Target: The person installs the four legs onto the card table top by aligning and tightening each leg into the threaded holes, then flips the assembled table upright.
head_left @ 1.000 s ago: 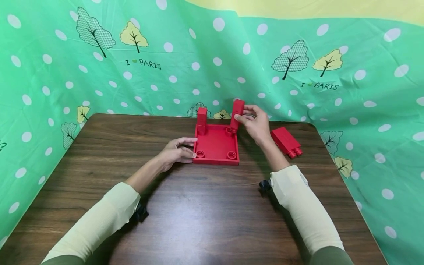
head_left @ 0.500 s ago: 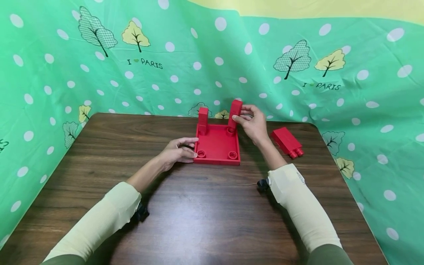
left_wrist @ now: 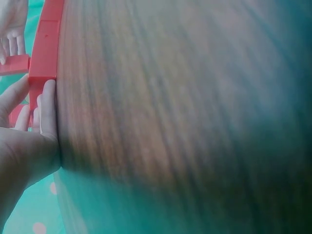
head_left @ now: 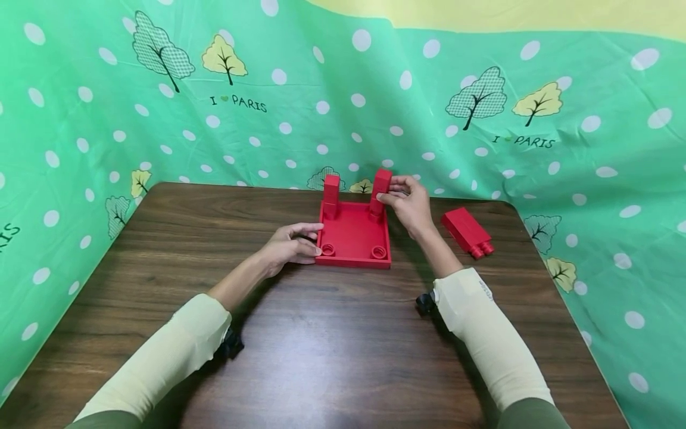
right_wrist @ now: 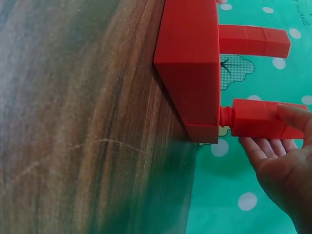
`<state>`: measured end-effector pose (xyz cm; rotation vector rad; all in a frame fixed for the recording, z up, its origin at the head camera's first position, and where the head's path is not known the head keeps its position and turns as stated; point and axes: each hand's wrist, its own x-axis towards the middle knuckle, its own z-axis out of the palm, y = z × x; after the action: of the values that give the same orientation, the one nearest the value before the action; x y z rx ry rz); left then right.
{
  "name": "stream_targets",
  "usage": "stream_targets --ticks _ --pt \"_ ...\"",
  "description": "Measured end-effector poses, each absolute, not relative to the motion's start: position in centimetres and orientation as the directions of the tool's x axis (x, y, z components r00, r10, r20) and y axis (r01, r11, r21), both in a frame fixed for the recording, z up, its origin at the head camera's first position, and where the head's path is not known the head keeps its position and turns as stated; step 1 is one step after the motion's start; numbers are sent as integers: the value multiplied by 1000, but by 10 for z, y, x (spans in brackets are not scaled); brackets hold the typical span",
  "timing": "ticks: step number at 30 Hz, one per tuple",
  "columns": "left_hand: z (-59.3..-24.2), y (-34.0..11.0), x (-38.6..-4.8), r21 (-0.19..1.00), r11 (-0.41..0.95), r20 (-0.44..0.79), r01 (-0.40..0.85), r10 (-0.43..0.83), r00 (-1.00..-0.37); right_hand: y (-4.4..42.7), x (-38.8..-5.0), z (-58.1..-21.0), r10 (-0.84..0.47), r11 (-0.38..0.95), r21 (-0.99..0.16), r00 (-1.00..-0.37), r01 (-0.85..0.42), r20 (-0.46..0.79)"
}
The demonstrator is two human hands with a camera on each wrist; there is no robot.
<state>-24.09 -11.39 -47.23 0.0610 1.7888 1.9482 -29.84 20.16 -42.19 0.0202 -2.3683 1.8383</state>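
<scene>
A red square tray-like base (head_left: pixel 354 238) lies with its rim upward and has round threaded sockets in its corners. My left hand (head_left: pixel 289 245) grips its left edge near the front corner. At the back left corner a red block-shaped leg (head_left: pixel 331 189) stands upright. My right hand (head_left: pixel 411 205) pinches a second red leg (head_left: pixel 382 182) between thumb and fingers, above the back right corner. In the right wrist view, this leg's threaded end (right_wrist: pixel 226 117) shows partly above the rim. How deep it sits in the socket is hidden.
Two loose red legs (head_left: pixel 465 230) lie side by side on the wooden table (head_left: pixel 332 333), right of my right hand. Front sockets (head_left: pixel 379 252) in the base hold nothing. A green dotted curtain (head_left: pixel 289 119) hangs behind the table's back edge.
The right-hand leg has come down and stands more upright over the back right corner, whose socket it now covers. My left hand has kept its grip on the base.
</scene>
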Motion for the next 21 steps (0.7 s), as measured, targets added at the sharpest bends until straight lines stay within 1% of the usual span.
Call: stream_targets --ticks 9,16,21 --pt "-473 -113 -242 944 -30 -293 -327 373 -880 204 -297 -418 66 287 -956 -994 -67 89" --pt "-473 -113 -242 947 -24 -289 -321 375 -881 205 -298 -418 63 255 -965 -994 -68 87" --pt "-474 -113 -242 947 -28 -287 -321 378 -880 208 -300 -419 36 245 -967 -997 -64 75"
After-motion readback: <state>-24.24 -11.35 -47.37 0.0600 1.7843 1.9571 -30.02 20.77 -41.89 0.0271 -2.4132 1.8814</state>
